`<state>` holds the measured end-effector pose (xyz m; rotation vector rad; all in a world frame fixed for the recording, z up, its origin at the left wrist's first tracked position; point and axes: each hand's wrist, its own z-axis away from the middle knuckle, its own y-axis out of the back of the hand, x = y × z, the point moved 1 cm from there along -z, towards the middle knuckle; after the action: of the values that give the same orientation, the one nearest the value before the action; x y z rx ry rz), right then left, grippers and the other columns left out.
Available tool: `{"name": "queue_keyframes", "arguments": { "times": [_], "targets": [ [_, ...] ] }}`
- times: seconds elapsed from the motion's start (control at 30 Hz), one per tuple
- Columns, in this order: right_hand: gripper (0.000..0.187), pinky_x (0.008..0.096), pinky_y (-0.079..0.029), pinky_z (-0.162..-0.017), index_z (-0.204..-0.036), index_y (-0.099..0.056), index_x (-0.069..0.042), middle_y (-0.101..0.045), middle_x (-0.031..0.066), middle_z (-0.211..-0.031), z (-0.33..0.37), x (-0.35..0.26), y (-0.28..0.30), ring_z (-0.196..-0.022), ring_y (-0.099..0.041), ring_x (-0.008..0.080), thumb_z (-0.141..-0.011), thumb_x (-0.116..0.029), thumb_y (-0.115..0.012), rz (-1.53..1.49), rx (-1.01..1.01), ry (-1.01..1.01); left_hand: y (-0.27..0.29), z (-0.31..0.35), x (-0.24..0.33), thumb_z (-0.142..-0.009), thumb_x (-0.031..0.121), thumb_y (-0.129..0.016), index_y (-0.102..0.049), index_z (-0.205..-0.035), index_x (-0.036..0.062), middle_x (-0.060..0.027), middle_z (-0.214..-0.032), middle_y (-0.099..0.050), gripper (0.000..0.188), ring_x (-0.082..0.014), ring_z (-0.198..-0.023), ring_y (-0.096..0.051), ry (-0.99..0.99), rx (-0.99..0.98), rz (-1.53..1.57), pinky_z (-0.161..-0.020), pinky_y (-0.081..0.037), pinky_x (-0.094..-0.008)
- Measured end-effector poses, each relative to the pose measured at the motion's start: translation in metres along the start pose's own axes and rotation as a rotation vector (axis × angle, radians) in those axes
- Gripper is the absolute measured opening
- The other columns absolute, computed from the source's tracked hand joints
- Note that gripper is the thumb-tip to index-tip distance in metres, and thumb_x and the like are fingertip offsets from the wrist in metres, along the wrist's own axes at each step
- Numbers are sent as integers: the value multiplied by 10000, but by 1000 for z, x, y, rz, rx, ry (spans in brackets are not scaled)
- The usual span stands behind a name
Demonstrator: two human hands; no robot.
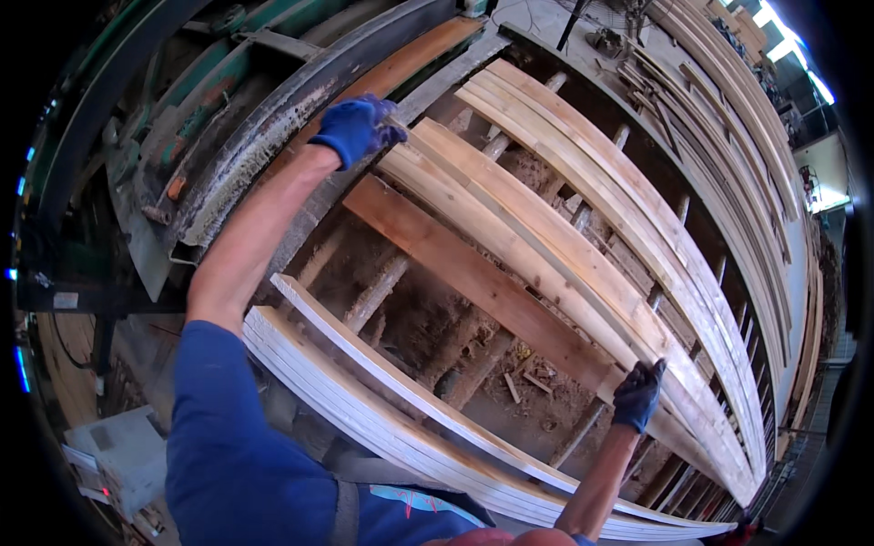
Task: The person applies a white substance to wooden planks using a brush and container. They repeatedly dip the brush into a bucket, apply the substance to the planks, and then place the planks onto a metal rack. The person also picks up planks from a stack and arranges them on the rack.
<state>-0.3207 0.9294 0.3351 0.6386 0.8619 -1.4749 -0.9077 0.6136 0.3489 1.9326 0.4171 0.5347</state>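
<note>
Both my hands wear dark blue work gloves. My left hand (pixel 358 130) is closed at the upper left end of a long pale wooden plank (pixel 510 223), which looks tilted on its edge. Farther along, my right hand (pixel 639 396) has its fingers curled over the same plank's near side. Another pale board (pixel 555 227) lies right beside it on the far side. Just nearer to me, a reddish-brown board (pixel 473 273) lies flat across the rollers. Exactly how the left fingers wrap the plank end is hard to make out.
A stack of pale boards (pixel 364 389) lies along my body. More boards (pixel 583 150) rest on the far side of the rollers (pixel 378 291). Sawdust and wood scraps (pixel 523 378) sit below. Green machinery (pixel 218 109) stands at the left, and long timber (pixel 728 164) lies beyond.
</note>
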Motion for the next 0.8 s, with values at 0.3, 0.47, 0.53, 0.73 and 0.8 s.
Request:
{"name": "queue_keyframes", "arguments": {
  "times": [0.3, 0.47, 0.53, 0.73, 0.8],
  "targets": [
    [272, 284, -515, -693, -1078, -615, -51, -674, 146, -994, 19, 13, -7, -851, -660, 223, -871, -222, -661, 869, -67, 482, -66, 27, 11, -815, 203, -714, -660, -851, 49, -133, -835, -655, 167, -301, -803, -619, 101, -108, 339, -749, -503, -352],
    [559, 394, -388, -1021, -1265, -530, -36, -577, 176, -1229, 47, -39, -61, -1164, -524, 332, -742, -131, -703, 1694, -438, 1053, 24, 1, 15, -843, 320, -676, -604, -1102, 24, -181, -1114, -614, 400, -318, -1039, -590, 6, -567, 407, -894, -466, -382],
    [611, 385, -419, -982, -1255, -540, -49, -592, 179, -1193, 30, -48, -57, -1124, -550, 329, -696, -176, -751, 1721, -575, 874, 50, -5, 21, -825, 365, -680, -580, -1183, 29, -198, -1201, -571, 500, -334, -1126, -548, -80, -668, 226, -954, -435, -390],
    [449, 418, -450, -722, -932, -600, -82, -613, 111, -859, 42, -60, -53, -813, -585, 321, -608, -285, -835, 1877, -405, 1122, 75, 17, 35, -729, 351, -754, -605, -957, 42, -176, -956, -595, 411, -362, -903, -601, -331, -383, -34, -789, -488, -442],
    [420, 416, -412, -622, -795, -538, -108, -555, 86, -756, 48, -67, -61, -716, -550, 291, -594, -317, -842, 1821, -232, 1413, 65, 12, 23, -720, 310, -760, -605, -947, 44, -169, -941, -596, 382, -366, -866, -604, -290, -153, -137, -754, -498, -434]
  ]
}}
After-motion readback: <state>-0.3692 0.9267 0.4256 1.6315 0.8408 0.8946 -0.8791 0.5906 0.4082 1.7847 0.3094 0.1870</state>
